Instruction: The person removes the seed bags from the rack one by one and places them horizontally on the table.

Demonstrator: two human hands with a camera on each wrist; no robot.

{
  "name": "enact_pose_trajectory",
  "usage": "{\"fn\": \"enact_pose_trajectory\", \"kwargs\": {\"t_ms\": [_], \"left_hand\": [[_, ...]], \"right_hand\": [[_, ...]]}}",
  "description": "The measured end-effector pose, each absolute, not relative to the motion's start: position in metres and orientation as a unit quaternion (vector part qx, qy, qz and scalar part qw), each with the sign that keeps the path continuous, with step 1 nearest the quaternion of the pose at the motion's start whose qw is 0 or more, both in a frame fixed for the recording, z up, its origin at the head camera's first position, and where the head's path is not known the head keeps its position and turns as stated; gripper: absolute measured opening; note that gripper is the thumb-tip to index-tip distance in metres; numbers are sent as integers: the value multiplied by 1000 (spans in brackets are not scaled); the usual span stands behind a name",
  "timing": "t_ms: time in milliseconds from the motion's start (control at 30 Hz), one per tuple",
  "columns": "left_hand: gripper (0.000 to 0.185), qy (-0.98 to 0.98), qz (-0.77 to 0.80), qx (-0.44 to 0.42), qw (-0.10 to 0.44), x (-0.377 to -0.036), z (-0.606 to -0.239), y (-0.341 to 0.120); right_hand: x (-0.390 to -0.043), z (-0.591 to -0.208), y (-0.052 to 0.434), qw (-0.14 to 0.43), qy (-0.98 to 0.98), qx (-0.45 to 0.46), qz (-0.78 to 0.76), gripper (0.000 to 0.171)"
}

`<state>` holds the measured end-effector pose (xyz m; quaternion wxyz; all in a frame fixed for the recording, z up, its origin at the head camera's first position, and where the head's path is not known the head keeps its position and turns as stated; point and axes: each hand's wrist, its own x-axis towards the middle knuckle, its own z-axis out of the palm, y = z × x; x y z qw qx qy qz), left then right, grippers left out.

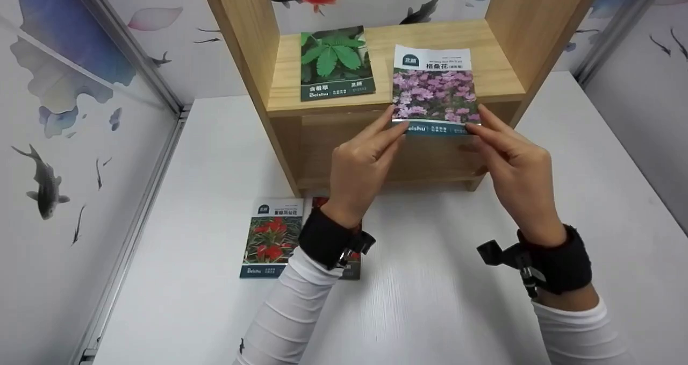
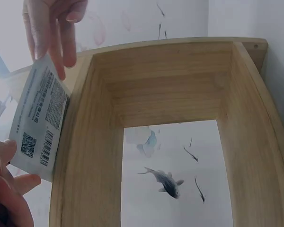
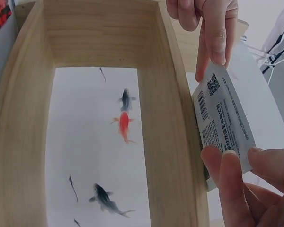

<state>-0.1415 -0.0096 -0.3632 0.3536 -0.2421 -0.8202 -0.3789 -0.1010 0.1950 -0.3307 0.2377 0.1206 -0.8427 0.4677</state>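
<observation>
A seed packet with pink flowers (image 1: pixel 435 93) is pinched at its lower corners by both hands. My left hand (image 1: pixel 363 163) has the lower left corner, my right hand (image 1: pixel 516 171) the lower right one. The packet lies over the front edge of the wooden shelf (image 1: pixel 384 40), tilted toward me. Its white back with printed text and a barcode shows as the packet back (image 2: pixel 40 118) in the left wrist view and again as the packet back (image 3: pixel 222 113) in the right wrist view. To its left on the shelf board lies a seed packet with green leaves (image 1: pixel 336 58).
On the white table (image 1: pixel 419 279) lies a packet with red flowers (image 1: pixel 271 238). Beside it, another dark red packet (image 1: pixel 352 271) is partly hidden by my left wrist. The shelf's side panels (image 1: pixel 242 42) rise on both sides, and a lower compartment (image 1: pixel 376 155) opens below the board.
</observation>
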Motion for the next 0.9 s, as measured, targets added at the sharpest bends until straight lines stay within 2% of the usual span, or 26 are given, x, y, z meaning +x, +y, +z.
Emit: {"fn": "enact_pose_trajectory", "kwargs": {"t_ms": [300, 567, 900], "left_hand": [[22, -798, -398, -244, 381, -120, -365, -12], [24, -778, -450, -248, 361, -97, -363, -17], [21, -728, -533, -273, 333, -76, -372, -20]], "right_hand": [[-85, -339, 199, 256, -823, 162, 480, 27], [-74, -351, 204, 266, -825, 172, 469, 33], [-50, -337, 197, 285, -822, 205, 449, 35]]}}
